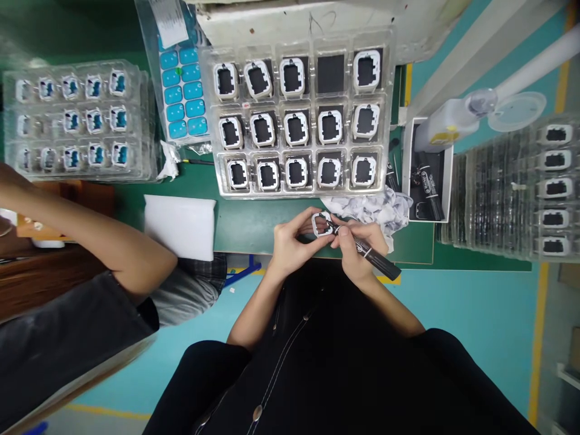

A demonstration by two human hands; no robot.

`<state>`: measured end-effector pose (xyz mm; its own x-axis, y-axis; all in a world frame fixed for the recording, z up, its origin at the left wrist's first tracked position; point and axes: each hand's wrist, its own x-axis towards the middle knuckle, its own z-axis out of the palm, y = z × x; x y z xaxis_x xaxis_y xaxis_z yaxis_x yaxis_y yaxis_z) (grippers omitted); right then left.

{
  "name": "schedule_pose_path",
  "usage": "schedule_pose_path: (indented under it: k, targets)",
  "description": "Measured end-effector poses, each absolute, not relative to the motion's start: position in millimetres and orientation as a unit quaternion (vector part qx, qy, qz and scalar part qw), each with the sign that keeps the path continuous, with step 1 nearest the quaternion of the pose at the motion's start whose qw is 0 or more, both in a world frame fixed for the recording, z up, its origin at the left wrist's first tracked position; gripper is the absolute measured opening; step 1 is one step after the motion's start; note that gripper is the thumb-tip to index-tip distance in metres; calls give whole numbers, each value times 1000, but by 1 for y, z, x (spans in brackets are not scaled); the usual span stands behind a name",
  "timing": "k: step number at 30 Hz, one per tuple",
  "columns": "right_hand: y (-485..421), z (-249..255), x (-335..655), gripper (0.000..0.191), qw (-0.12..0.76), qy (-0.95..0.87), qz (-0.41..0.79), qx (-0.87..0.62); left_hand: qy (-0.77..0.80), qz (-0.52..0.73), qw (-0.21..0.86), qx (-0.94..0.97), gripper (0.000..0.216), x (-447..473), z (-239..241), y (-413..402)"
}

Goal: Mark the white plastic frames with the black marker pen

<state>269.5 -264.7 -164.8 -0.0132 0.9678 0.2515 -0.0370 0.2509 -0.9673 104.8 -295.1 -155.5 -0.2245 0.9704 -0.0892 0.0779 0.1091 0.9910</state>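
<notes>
while both hands meet over the near table edge, the scene reads as follows.

left hand: the left hand [290, 244] pinches a small white frame [322, 224] between thumb and fingertips, closed on its 9 o'clock side.
right hand: the right hand [357, 248] is wrapped around a black marker [367, 252], fingers closed on the barrel; the tip end points toward 10 o'clock and rests on the frame, the tail end sticks out toward 4 o'clock.
white frame: held in the air just above the green table [254, 217], at 6 o'clock of the clear tray, touching both the left fingertips and the marker tip.
clear tray: the clear tray [296, 187] lies at 12 o'clock of the hands, three rows of five pockets; all hold a white frame on a dark insert except the fourth pocket of the far row, which shows only the dark insert.
cloth: a crumpled white cloth [376, 208] lies at 1 o'clock of the hands, just beside the tray's near edge.
box: a small open box [446, 175] at 2 o'clock holds further black markers.
side trays: a stack of trays with blue and white parts [77, 121] sits at 10 o'clock; another tray stack [498, 199] sits at 3 o'clock.
foam pad: a white foam pad [181, 225] lies at 9 o'clock on the table edge.
co-worker: another person's arm [86, 229] crosses the view at 9 o'clock, well apart from the frame.
</notes>
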Motion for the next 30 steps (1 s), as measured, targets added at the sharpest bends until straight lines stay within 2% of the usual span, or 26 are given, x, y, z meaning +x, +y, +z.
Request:
schedule_pose_path:
  k: [16, 22, 26, 30]
  targets:
    - [-262, -169, 266, 27, 620, -473, 425, -460, 584, 525, 454, 421, 60, 97, -155, -303]
    - [-262, -171, 267, 28, 595, -454, 464, -473, 551, 515, 309, 579, 53, 74, -95, -274]
    - [-262, -172, 267, 30, 589, -456, 471, -472, 562, 453, 139, 678, 52, 58, -61, -185]
    - [-261, -175, 266, 29, 593, -460, 468, -467, 565, 417, 56, 710, 56, 41, -72, -87]
